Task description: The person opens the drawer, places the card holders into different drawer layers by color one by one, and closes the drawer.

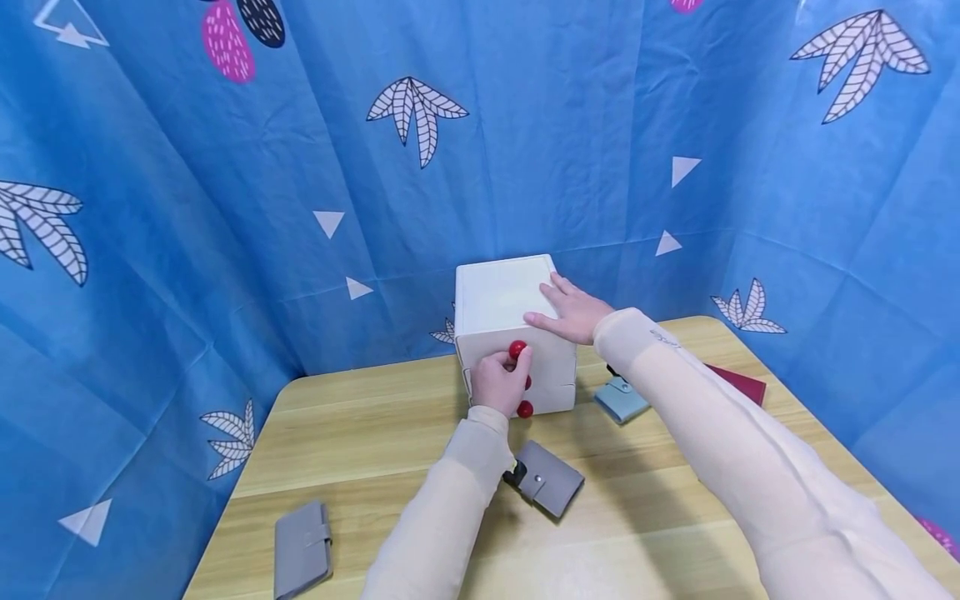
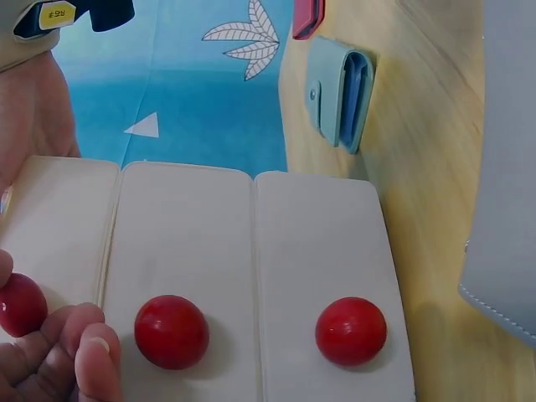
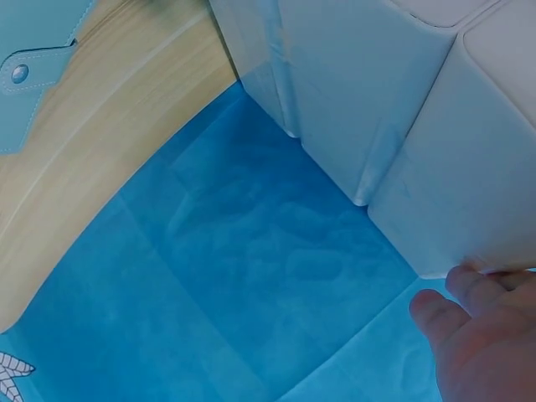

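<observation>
A white box of stacked drawers (image 1: 498,292) stands at the back of the wooden table, with three red round knobs down its front. My left hand (image 1: 497,385) pinches the top knob (image 2: 23,306) between thumb and fingers. Below it, the middle knob (image 2: 172,332) and the bottom knob (image 2: 351,332) are untouched. All the drawers look closed. Across the top, at the right edge of the box, rests my right hand (image 1: 573,312) with its fingers spread. Only part of that hand shows in the right wrist view, against the box's edge.
A grey snap wallet (image 1: 551,479) lies in front of the box, near my left wrist. Farther left is a longer grey wallet (image 1: 302,550). Right of the box are a light blue wallet (image 1: 621,400) and a dark red one (image 1: 738,383). A blue curtain (image 1: 525,167) hangs behind.
</observation>
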`<state>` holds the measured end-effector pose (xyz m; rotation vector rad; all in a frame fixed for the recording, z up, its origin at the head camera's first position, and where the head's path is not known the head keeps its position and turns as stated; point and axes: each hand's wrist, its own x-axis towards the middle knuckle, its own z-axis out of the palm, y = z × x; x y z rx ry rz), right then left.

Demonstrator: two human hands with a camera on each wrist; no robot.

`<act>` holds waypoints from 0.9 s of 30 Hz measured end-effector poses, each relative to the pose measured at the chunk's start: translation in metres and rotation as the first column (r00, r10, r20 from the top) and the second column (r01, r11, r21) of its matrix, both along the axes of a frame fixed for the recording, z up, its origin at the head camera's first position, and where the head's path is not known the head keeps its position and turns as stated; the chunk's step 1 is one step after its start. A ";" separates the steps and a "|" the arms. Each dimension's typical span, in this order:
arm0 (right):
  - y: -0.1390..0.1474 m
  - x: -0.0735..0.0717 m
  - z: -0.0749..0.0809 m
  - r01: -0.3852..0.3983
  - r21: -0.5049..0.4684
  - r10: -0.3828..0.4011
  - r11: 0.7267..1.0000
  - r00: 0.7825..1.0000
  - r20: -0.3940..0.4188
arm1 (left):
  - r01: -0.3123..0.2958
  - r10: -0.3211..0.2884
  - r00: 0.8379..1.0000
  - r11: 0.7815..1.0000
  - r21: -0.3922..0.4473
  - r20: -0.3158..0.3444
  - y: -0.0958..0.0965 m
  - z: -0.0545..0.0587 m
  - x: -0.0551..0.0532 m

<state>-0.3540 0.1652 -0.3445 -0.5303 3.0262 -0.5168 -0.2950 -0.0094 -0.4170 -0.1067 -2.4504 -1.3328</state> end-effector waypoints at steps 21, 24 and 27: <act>-0.001 -0.002 0.004 0.006 0.044 -0.007 0.999 0.999 0.034 | -0.031 0.032 0.998 0.999 -0.011 0.047 -0.003 0.002 0.005; -0.001 -0.001 0.005 0.009 0.041 -0.010 0.999 0.999 0.042 | -0.026 0.026 1.000 1.000 -0.012 0.016 -0.003 0.000 0.008; -0.001 0.000 0.005 0.008 0.045 -0.011 0.999 0.999 0.047 | -0.024 0.024 0.999 1.000 -0.015 -0.022 -0.004 -0.001 0.011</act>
